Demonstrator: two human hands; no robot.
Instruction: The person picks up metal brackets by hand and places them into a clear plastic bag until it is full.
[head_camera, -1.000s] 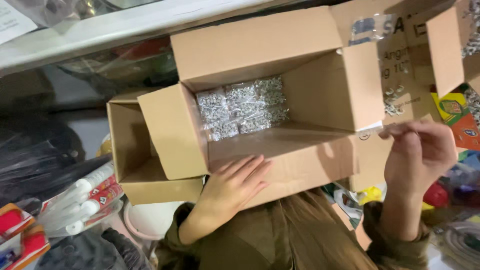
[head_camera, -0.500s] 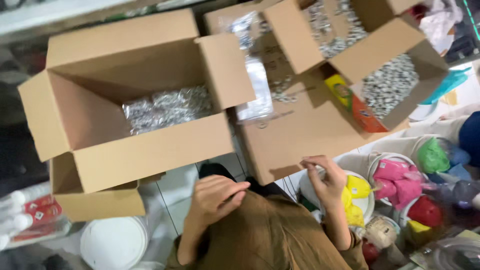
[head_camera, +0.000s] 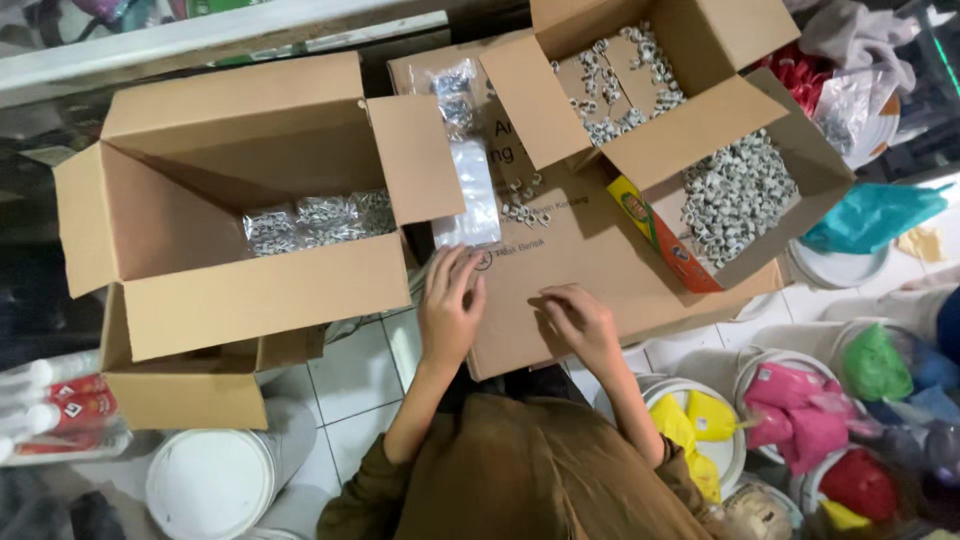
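Head view: left hand flat, open on brown carton; right hand curled, holding unclear.

My left hand and right hand rest on a flat cardboard sheet, matt brown and slightly rough. The open carton beside it is the same dull cardboard, holding glossy clear plastic packets. A shiny plastic bag lies on the sheet. Small metal-looking rings fill another box. The floor tiles look smooth and pale.
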